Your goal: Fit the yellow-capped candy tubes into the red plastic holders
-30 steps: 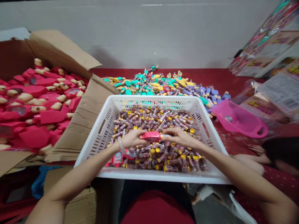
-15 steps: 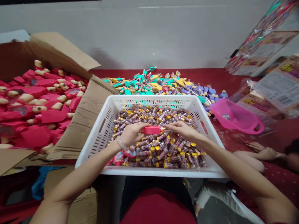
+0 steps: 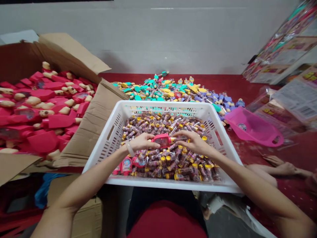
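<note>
My left hand (image 3: 142,142) is closed on a flat red plastic case (image 3: 161,141), now with its clear window towards me. From the case's right end sticks a small clear tube with a yellow cap (image 3: 172,139). My right hand (image 3: 192,141) has its thumb and fingers on either side of this tube. Both hands are above a white plastic basket (image 3: 115,179) full of similar clear tubes (image 3: 158,164) with dark contents and yellow caps. A few red cases (image 3: 126,165) lie in the basket's near left corner.
On the left, an open cardboard box (image 3: 92,115) holds many red cases with beige ends. Green, yellow and purple pieces (image 3: 158,89) lie heaped behind the basket on the red surface. At right are a pink scoop (image 3: 255,127), packaged boxes (image 3: 279,105) and another person's hands (image 3: 282,165).
The red case has turned in my left hand, so its window now faces me. My right fingers have spread from a tight pinch around the tube. The view has shifted slightly.
</note>
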{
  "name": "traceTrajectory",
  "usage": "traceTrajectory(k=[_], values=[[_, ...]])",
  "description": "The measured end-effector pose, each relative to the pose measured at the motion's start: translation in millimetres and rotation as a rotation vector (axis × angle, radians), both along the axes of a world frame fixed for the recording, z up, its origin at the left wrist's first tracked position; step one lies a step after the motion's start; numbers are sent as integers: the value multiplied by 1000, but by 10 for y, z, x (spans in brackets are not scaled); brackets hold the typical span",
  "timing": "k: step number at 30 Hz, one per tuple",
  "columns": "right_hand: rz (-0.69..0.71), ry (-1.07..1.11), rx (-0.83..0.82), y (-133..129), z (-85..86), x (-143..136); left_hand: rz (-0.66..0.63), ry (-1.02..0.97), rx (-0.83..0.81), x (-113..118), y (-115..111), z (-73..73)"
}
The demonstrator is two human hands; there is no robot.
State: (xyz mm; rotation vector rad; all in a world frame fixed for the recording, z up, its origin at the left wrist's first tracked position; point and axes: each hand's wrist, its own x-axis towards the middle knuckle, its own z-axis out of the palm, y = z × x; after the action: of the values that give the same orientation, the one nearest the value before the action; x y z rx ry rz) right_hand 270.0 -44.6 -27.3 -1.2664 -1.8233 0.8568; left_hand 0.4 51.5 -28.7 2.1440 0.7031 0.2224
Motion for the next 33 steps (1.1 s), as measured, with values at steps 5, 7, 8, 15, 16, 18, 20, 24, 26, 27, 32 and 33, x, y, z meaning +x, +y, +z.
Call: traceTrajectory(k=[5, 7, 8, 15, 16, 18, 20, 24, 26, 27, 32, 33], values=[[-5, 110, -310, 41, -20, 23, 131, -203, 318, -3, -8, -13], [-13, 43, -118, 61, -3, 37, 118, -121, 152, -2, 3, 20], [-13, 12, 1, 67, 7, 45, 97, -55, -4, -1, 10, 40], [-54, 88, -315, 102, -90, 111, 139, -149, 77, 2, -11, 76], [-57, 95, -330, 102, -91, 115, 142, -145, 79, 3, -13, 81], [-85, 73, -227, 88, -52, 112, 123, -72, -117, 3, -5, 100], [-129, 59, -75, 61, 13, 100, 109, 4, -348, 1, 6, 114], [-156, 225, -225, 39, 68, 83, 136, -135, -99, 0, -17, 88], [-164, 286, -330, 49, 57, 82, 162, -217, 183, 6, -43, 85], [-168, 292, -330, 52, 54, 81, 172, -224, 250, 10, -54, 96], [-151, 282, -161, 27, 90, 78, 151, -71, -180, 23, -64, 193], [-150, 290, -185, 23, 98, 86, 146, -68, -206, 23, -68, 192]])
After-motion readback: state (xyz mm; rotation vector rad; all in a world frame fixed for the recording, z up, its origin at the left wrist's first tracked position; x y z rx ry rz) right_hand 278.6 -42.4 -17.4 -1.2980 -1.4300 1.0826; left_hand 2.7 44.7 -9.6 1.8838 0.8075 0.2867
